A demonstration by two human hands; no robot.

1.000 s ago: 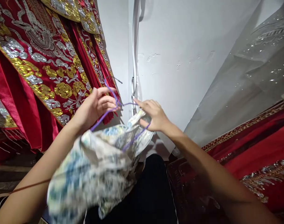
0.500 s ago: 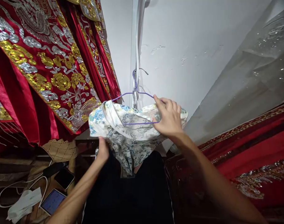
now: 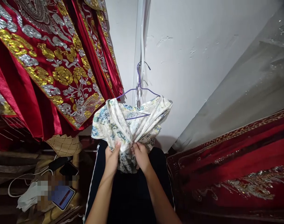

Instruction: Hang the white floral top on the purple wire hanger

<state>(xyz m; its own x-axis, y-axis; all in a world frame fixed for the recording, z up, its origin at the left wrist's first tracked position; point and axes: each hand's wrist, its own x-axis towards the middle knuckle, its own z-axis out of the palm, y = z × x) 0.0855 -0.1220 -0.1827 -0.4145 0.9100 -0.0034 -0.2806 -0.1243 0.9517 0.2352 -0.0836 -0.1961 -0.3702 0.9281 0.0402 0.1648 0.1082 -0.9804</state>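
A white floral blouse [image 3: 102,124] with blue, green and yellow print hangs on a purple wire hanger [image 3: 130,91] in front of the wall. Its wrapped V-shaped neckline is spread over both hanger shoulders, and the lower bar shows through the neck opening. My left hand [image 3: 112,155] is closed on the blouse front, thumb on top of the fabric. Close beside it, my right hand [image 3: 141,155] pinches the cloth where the neckline edges cross. The blouse's lower part drops behind my hands, above my dark trousers [image 3: 132,199].
A red garment with gold and silver sequins [image 3: 65,71] hangs at left. Below it, a wooden chair [image 3: 74,186] carries a tablet [image 3: 62,197], a dark phone [image 3: 68,169], a white cable and white cloth. At right stand translucent plastic sheeting [image 3: 226,102] and red beaded fabric [image 3: 249,161].
My right hand has left the hanger's right shoulder and moved down to the neckline crossing. My left hand has shifted inward onto the blouse front. The neckline now lies over both hanger shoulders.
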